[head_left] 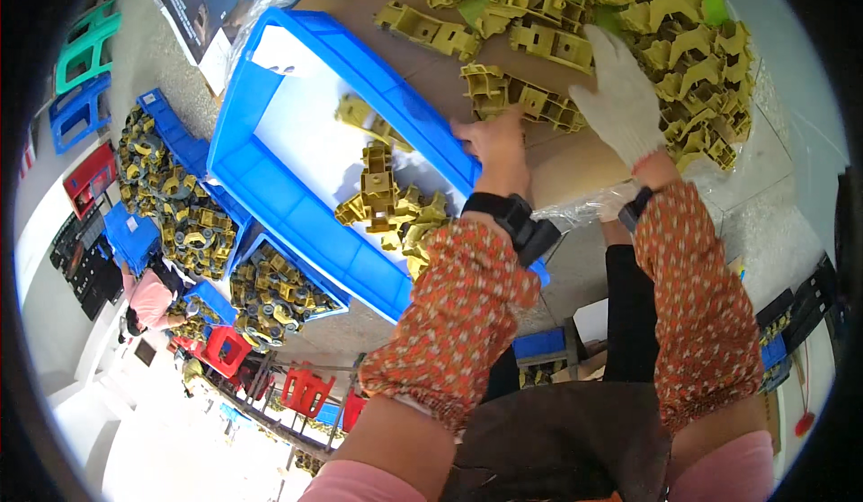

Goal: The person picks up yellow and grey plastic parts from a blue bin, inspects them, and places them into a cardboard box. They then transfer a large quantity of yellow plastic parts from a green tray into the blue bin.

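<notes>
My bare left hand (500, 150) is closed at the near edge of a long yellow ribbed part (530, 99), just beside the blue bin's right wall. Its curled fingers partly hide the grip. In a white glove, my right hand (622, 102) reaches over the right end of the same part with thumb and fingers apart, holding nothing visible. Another yellow part (553, 46) lies just beyond it. Inside the blue bin (301, 219) several yellow parts (382, 192) lie in a loose heap on a white bottom.
Stacked yellow parts (706, 79) cover the right of the brown cardboard surface (575, 165). At the left stand blue crates heaped with yellow and grey parts (184, 219). Red stools (306, 392) are lower down. A person in pink (148, 300) works at the far left.
</notes>
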Demonstrator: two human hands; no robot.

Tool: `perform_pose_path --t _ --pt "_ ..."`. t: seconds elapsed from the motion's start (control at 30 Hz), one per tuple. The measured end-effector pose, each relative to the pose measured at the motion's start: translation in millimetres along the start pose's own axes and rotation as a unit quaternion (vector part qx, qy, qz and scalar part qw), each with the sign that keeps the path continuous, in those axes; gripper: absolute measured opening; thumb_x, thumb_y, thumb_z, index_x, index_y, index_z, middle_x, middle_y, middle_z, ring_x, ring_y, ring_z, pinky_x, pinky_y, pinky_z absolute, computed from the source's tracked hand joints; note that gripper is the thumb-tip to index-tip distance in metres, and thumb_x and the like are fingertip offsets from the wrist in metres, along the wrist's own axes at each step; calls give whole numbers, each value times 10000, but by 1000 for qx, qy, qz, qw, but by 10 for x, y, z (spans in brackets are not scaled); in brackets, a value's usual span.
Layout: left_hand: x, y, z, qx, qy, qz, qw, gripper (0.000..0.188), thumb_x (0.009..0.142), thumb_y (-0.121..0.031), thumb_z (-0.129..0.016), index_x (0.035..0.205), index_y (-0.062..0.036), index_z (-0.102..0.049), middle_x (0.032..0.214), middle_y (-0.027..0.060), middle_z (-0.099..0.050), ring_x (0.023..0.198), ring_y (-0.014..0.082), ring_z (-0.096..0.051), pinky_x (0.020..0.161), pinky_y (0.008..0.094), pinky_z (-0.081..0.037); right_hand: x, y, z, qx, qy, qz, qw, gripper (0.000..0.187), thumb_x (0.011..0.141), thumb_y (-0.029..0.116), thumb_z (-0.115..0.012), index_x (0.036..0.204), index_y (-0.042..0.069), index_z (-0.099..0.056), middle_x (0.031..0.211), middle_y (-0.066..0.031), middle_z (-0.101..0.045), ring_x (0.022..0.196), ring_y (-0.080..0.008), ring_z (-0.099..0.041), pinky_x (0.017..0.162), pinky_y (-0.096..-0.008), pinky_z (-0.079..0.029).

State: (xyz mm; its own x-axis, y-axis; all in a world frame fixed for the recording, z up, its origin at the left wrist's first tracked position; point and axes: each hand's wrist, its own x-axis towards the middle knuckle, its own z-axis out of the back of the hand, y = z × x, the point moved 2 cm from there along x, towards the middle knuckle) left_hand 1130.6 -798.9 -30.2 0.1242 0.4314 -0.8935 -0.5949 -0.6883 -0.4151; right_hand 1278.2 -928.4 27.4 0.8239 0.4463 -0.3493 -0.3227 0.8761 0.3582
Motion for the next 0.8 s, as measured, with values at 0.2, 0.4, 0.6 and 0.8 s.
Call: perform_pose_path --t 0.2,0.4,0.6,0.8 --pt "220 28 6 5 100 1 995 684 911 -276 -792 1499 -132 -473 1460 105 -589 1382 270 -517 1164 491 -379 9 -9 -468 42 143 -79 986 863 835 366 -761 1554 14 -438 1484 -259 -560 1379 -395 -548 1164 -433 -436" --pt "-339 -285 144 -57 231 -99 966 608 878 -131 -821 1403 -72 -521 1290 61 -644 1181 201 -621 1006 368 -511 -490 -199 -456 423 163 -184 872 851 801 255 -812 1515 -65 -477 1462 -255 -593 1396 -339 -549 1160 -394 -421" --pt "-1368 -534 1054 34 188 -79 978 576 867 -89 -817 1383 -58 -562 1216 57 -681 1096 185 -680 939 353 -582 -1397 575 387 483 146 -118 856 897 806 162 -797 1578 -37 -385 1519 -217 -530 1394 -296 -538 1188 -395 -404" --pt "-856 -803 2328 185 80 -179 963 844 858 -28 -808 1525 -84 -294 1323 136 -604 1169 247 -652 972 387 -574 -1950 1564 -292 510 285 -101 805 1021 819 230 -797 1650 11 -246 1617 -267 -422 1486 -381 -452 1204 -437 -400"
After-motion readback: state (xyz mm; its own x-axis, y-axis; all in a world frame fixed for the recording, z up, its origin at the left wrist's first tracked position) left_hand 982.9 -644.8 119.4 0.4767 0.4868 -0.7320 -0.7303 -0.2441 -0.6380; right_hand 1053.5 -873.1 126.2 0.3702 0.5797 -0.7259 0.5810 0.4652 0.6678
